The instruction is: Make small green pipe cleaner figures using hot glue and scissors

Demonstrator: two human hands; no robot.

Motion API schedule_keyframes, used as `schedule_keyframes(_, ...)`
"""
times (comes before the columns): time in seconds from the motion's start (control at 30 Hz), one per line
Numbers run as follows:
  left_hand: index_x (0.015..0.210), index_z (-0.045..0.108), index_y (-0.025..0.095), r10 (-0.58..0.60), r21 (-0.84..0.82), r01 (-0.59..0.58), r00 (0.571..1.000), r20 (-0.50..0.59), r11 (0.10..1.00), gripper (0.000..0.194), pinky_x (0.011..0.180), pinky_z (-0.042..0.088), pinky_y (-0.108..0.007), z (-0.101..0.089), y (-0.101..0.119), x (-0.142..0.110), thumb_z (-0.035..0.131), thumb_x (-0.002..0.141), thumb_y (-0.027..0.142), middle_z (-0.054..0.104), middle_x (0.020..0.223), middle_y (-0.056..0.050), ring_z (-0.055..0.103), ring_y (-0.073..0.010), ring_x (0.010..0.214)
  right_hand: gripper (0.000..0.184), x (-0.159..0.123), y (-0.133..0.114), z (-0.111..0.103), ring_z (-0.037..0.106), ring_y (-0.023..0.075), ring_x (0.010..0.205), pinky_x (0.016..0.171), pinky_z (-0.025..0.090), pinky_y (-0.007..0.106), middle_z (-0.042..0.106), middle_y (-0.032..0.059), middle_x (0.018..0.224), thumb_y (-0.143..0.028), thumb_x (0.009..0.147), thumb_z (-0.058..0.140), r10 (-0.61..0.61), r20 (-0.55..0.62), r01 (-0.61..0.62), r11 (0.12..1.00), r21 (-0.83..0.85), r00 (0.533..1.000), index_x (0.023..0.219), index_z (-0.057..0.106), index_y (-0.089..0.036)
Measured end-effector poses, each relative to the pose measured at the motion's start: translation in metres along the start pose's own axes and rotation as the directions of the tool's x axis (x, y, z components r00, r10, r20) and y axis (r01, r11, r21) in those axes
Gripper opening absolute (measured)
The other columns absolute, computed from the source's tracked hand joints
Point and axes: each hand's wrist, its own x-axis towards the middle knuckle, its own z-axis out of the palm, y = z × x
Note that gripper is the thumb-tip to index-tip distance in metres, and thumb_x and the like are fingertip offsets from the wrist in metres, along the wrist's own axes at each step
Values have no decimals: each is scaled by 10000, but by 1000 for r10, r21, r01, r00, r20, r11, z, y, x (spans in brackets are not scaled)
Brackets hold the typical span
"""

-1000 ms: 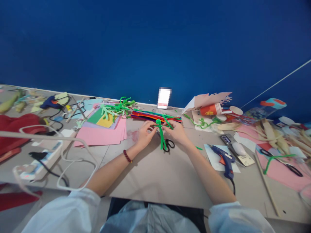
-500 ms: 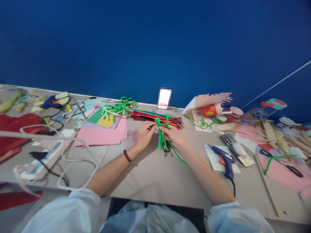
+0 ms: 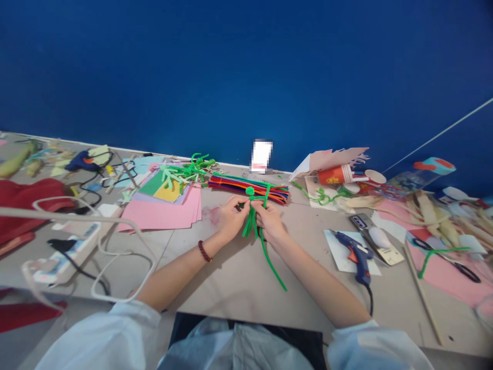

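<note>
Both my hands hold a small figure of green pipe cleaner [image 3: 251, 218] above the tabletop, with its round coiled head at the top. My left hand [image 3: 233, 218] pinches it from the left, and my right hand [image 3: 270, 221] grips it from the right. A long green strand [image 3: 272, 266] runs from the figure down toward me. Just behind my fingers lies a bundle of multicoloured pipe cleaners [image 3: 231, 184]. The black scissors seen earlier are hidden or out of sight.
A stack of pink and coloured paper [image 3: 162, 216] lies to the left, with green pipe cleaner pieces [image 3: 188, 172] on it. To the right are a blue glue gun [image 3: 356, 259] and a phone [image 3: 360, 222]. A power strip [image 3: 65, 257] sits at the left.
My hands have moved closer together around the figure. The long green strand now reaches farther down toward me, and the black scissors no longer show beneath my hands.
</note>
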Motion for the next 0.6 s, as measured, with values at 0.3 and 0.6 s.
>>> schedule_keyframes(0.3, 819, 623, 192, 27, -134, -17, 997, 71, 991, 160, 636, 459, -241, -5, -1, 9, 494, 847, 284, 624, 828, -38, 579, -136, 773, 200, 4, -6, -8, 198, 28, 295, 289, 91, 184, 386, -103, 386, -341, 624, 680, 38, 31, -36, 996, -76, 999, 684, 564, -189)
schedule_keyframes(0.6, 983, 632, 190, -175, -388, 281, 942, 286, 878, 256, 580, 478, -226, -8, -13, 26, 620, 757, 309, 637, 903, -53, 585, -118, 692, 145, 7, -18, -12, 351, 51, 376, 296, 219, 177, 505, -34, 530, -292, 652, 612, 222, 164, -219, 975, -34, 961, 675, 570, -156)
